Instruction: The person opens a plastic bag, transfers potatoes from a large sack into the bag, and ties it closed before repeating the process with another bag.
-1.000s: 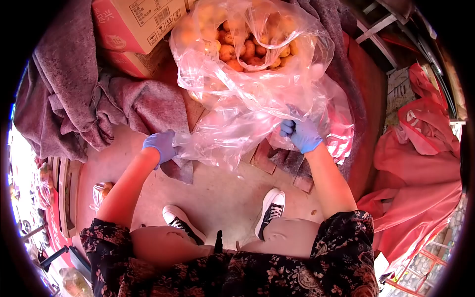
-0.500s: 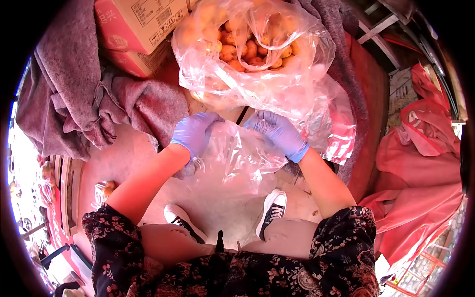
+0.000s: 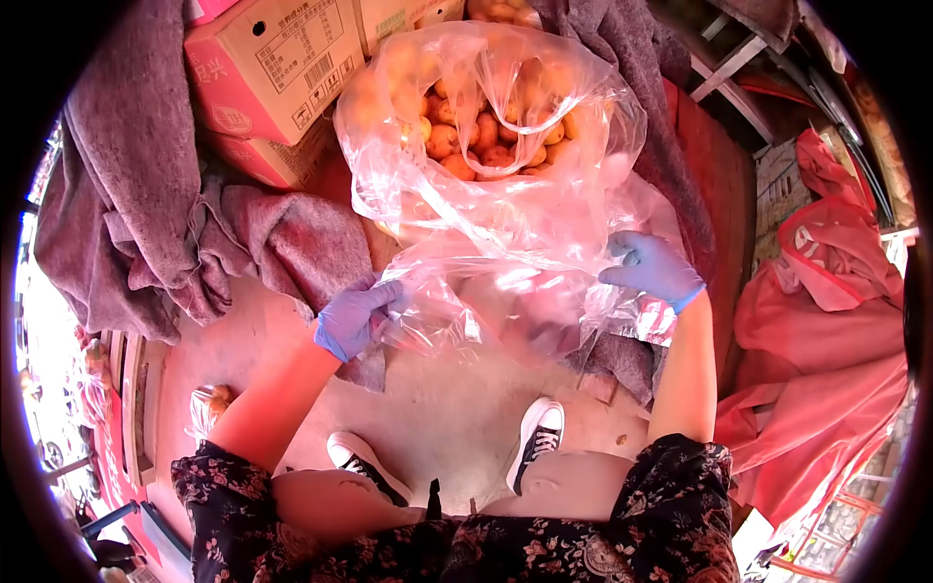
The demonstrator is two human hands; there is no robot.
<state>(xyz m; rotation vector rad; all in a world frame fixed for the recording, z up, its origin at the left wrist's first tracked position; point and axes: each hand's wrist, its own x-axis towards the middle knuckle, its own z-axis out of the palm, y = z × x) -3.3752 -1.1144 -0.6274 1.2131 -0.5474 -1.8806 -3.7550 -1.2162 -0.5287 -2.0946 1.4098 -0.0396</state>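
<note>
A thin clear plastic bag (image 3: 466, 316) is spread sideways between my two gloved hands. My left hand (image 3: 358, 316), in a purple-blue glove, pinches its left edge. My right hand (image 3: 656, 269), gloved the same way, grips the bag at the right side with its fingers curled. Just beyond stands a large clear plastic bag (image 3: 389, 185) with its mouth and handles up. Round orange-coloured produce (image 3: 496, 131) fills it; I cannot tell the exact kind. The spread bag overlaps the front of the large one.
Cardboard boxes (image 3: 282, 68) are stacked at the far left, beside a grey-purple blanket (image 3: 146, 175). Red cloth (image 3: 816, 321) hangs at the right. A small bagged item (image 3: 209, 403) lies on the floor by my left arm. My shoes (image 3: 539, 432) are below the bag.
My hands have moved apart, the left one left and down, the right one to the right. The thin bag between them is now stretched much wider.
</note>
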